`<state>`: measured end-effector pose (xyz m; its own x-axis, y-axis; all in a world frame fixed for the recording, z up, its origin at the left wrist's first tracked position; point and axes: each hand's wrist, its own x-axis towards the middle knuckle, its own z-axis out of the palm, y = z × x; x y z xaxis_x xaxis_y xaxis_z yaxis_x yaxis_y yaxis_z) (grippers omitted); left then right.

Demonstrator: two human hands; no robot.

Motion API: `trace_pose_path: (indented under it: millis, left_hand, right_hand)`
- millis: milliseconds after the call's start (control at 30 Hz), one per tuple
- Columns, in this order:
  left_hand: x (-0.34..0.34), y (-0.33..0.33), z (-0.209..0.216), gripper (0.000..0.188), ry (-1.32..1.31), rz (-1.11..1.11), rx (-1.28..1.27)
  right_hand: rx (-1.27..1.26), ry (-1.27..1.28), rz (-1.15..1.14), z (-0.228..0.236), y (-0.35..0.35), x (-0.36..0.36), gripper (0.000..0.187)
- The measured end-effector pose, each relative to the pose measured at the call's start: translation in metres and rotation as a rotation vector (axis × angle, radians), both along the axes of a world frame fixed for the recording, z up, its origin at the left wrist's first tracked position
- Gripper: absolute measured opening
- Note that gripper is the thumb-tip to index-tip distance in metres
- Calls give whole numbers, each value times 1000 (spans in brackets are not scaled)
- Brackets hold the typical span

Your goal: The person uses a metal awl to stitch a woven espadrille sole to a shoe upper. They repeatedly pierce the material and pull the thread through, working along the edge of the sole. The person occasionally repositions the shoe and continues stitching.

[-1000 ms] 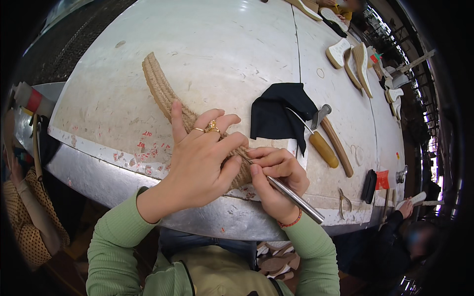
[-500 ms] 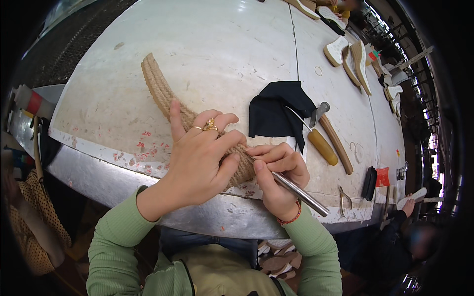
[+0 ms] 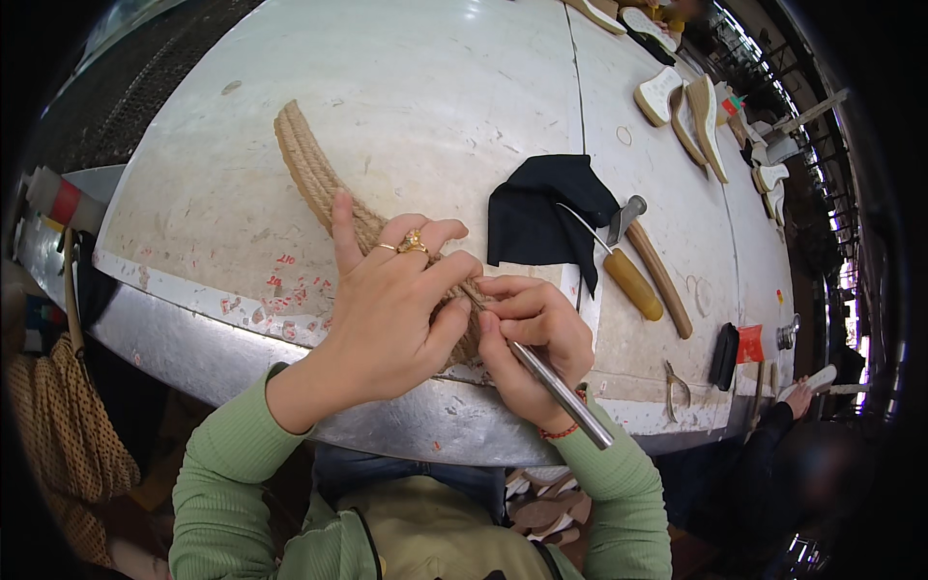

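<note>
A rope-covered wedge shoe sole lies slantwise over the near part of the table, its thin end pointing to the far left. My left hand is wrapped over its thick end, with thumb and forefinger pressing the braid and the other fingers spread along it. My right hand pinches a slim tool with a shiny round metal handle, which slopes down to the right past my palm. Its working end meets the rope beside my left thumb; the tip is hidden by fingers.
Right of my hands lie a black cloth, a hooked tool with a yellow handle, a wooden-handled hammer and pincers. Several wedge soles stand at the far right. A co-worker's hand holds a white sole.
My right hand has shifted a little left, and the tool's handle end has swung left with it. My left hand holds its place on the sole.
</note>
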<state>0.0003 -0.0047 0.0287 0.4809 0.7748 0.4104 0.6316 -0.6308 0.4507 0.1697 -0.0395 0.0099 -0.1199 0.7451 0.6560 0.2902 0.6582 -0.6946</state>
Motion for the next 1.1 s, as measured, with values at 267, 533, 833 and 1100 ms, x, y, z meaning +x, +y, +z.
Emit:
trace_pose_path:
  millis: [267, 533, 833, 1100]
  left_hand:
    - [0, 0, 2, 17, -3, -8, -9]
    - [0, 0, 2, 19, 22, -11, -25]
    - [-29, 29, 10, 47, -346, 115, 336]
    - [-66, 77, -12, 96, -1092, 218, -498]
  right_hand:
    - [-76, 171, -11, -3, 2, -1, 22]
    - [-88, 169, -43, -2, 1, -5, 21]
    - [-410, 778, -6, 7, 19, 39, 14]
    - [-400, 570, -78, 4, 14, 34, 13]
